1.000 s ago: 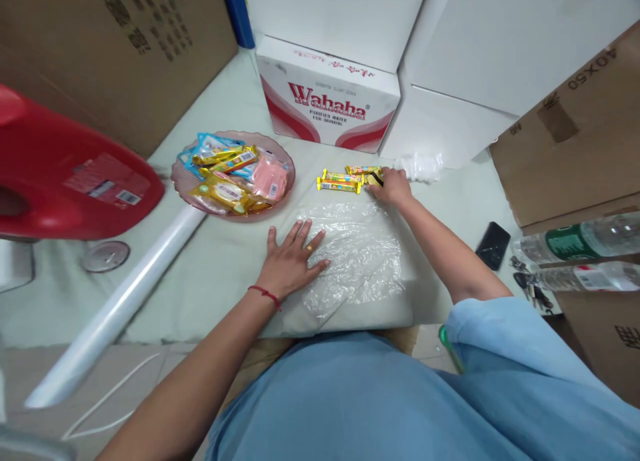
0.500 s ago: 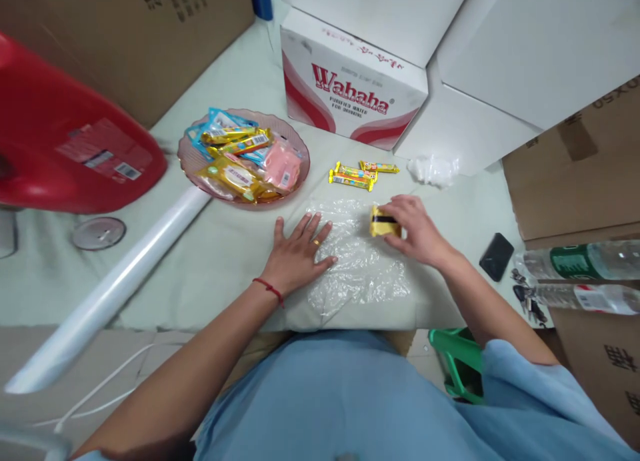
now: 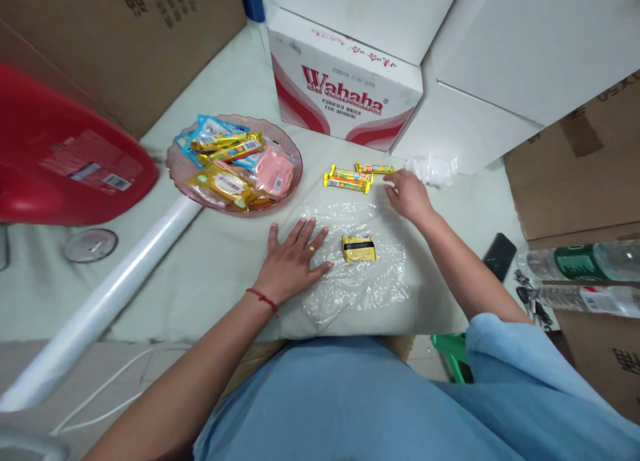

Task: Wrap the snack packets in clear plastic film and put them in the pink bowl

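Observation:
My left hand [image 3: 295, 261] lies flat with spread fingers on a crinkled clear plastic sheet [image 3: 330, 294], at its left edge. On the sheet, right of those fingers, rests a small yellow packet with a black band [image 3: 360, 249]. My right hand [image 3: 410, 195] is above the far right side of the sheet, holding nothing, thumb and forefinger slightly apart. Its fingertips are close to the end of a yellow candy stick [image 3: 373, 169]; whether they touch it I cannot tell. More yellow candy sticks [image 3: 347, 182] lie just left of it.
A pink glass dish [image 3: 295, 181] heaped with wrapped snacks stands at left, by a white roll [image 3: 115, 291] and red jug [image 3: 65, 154]. Behind are a Wahaha box [image 3: 345, 91] and white crumpled plastic [image 3: 433, 171]. A phone [image 3: 499, 255], keys [image 3: 533, 304] and bottles [image 3: 580, 261] lie right.
My right hand has let go of the yellow packet, which now lies on the plastic sheet, and has moved away toward the candy sticks. My left hand stays on the sheet.

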Demonstrator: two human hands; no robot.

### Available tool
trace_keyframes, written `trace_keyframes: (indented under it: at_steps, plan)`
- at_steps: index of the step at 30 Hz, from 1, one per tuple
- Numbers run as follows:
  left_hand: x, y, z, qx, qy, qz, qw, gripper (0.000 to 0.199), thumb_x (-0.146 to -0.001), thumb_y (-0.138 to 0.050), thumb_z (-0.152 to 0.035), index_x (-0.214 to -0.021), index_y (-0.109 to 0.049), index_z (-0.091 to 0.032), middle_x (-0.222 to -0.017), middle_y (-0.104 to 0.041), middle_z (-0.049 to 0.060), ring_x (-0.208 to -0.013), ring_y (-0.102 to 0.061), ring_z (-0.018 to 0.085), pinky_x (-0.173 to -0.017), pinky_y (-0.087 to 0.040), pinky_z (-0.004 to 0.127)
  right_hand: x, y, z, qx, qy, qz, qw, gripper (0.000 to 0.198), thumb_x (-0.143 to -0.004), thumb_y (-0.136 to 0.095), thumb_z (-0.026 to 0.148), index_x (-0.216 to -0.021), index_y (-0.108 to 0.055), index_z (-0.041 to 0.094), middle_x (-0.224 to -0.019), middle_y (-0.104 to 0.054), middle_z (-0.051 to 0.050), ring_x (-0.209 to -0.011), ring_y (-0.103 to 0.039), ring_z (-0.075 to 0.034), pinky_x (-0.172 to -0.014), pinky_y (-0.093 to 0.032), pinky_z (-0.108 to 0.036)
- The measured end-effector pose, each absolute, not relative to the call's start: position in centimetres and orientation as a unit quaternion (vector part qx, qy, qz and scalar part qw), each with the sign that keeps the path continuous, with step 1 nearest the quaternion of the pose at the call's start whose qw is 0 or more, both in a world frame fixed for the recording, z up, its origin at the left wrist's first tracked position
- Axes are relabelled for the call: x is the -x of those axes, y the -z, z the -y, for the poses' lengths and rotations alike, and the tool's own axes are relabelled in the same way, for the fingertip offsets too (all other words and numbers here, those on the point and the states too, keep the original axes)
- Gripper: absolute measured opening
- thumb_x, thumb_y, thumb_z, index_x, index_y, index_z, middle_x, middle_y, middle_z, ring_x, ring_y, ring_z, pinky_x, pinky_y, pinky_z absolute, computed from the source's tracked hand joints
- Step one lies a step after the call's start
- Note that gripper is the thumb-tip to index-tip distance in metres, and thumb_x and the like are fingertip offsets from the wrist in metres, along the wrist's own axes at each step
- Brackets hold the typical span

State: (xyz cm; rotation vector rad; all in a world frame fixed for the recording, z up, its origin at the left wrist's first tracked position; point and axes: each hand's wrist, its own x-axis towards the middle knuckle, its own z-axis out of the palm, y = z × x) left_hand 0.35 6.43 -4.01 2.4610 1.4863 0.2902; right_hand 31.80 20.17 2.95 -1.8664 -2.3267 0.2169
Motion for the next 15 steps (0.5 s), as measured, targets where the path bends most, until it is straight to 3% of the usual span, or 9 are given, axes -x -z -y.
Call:
trace_keyframes:
  at_steps: [5,10,15]
  plan:
    - [-0.4,4.1,-6.5,-0.848,-0.088,-0.510,0.113,0.072,-0.103,-0.051,-0.060,-0.168,-0.037,-0.032,-0.177,-0.030,0.014,-0.164,-0.030,0.036,-0.129,0.001,0.077,-31.9,-1.1,-27.5,0.631,-0.059,0.774,-0.003,0.060,-0.098,-0.051,0.024,-0.157,-0.052,0.018,-0.156,-0.058,-0.016,-0.128,-0.060,-0.036,-0.104,-0.050,-0.045]
    - [-0.4,4.0,-6.5,-0.846,-0.088,-0.514,0.113,0.071,-0.103,-0.051,-0.060,-0.167,-0.038,-0.033,-0.177,-0.032,0.013,-0.164,-0.031,0.034,-0.130,0.002,0.074,-31.7,-0.7,-26.7,0.681,-0.018,0.731,-0.027,0.038,-0.099,-0.048,0.023,-0.127,-0.073,0.018,-0.125,-0.072,-0.020,-0.110,-0.066,-0.037,-0.088,-0.051,-0.043]
    - [-0.3,4.1,-6.5,-0.846,-0.098,-0.509,0.121,0.072,-0.103,-0.051,-0.059,-0.168,-0.037,-0.032,-0.177,-0.031,0.013,-0.165,-0.029,0.034,-0.130,0.006,0.073,-34.2,-3.1,-20.2,0.699,-0.019,0.713,0.055,0.035,-0.098,-0.054,0.030,-0.125,-0.074,0.019,-0.119,-0.073,-0.018,-0.103,-0.066,-0.035,-0.085,-0.050,-0.041]
